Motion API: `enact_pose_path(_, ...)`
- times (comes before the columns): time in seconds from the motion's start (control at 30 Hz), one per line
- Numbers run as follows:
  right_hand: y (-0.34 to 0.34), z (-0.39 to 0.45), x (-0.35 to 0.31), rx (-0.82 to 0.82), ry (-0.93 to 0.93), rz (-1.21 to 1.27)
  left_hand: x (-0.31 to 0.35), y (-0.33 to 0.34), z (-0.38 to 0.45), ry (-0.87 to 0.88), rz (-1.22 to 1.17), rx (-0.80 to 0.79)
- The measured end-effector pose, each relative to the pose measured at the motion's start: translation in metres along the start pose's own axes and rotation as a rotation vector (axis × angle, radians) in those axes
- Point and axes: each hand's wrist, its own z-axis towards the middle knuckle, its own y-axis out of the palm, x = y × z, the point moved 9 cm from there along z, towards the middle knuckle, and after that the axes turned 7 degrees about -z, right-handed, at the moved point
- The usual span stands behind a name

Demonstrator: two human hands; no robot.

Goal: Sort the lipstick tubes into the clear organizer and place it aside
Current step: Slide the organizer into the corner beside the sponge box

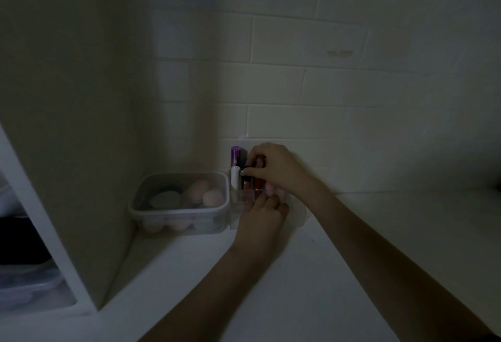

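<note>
The clear organizer [299, 213] stands on the white counter against the tiled wall, next to a clear tub. Upright in it are a purple tube [236, 155], a white tube [235, 177], a dark tube [246, 179] and a red tube [259, 183]. My right hand [273, 168] reaches over the top of the organizer, fingers pinched on the cap of the dark tube. My left hand [261, 219] grips the organizer's front wall from below. The light is dim and both hands hide much of the organizer.
A clear plastic tub [179, 200] with pink makeup sponges sits just left of the organizer. A tall cabinet panel [67, 124] closes off the left side. White counter [379, 233] stretches to the right and toward me.
</note>
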Motion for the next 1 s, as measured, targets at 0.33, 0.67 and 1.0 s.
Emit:
enact_pose_path(0.33,-0.019,-0.003,0.013,-0.068,0.002,0.01,0.003,-0.005,0.0,0.012,-0.036,0.006)
enact_pose_path(0.67,-0.011,-0.004,0.015,-0.057,0.011,-0.038,0.001,-0.001,-0.001,0.005,-0.023,-0.009)
enact_pose_path(1.0,-0.036,-0.015,0.035,-0.057,0.015,-0.029,0.001,-0.002,0.0,-0.002,-0.03,-0.007)
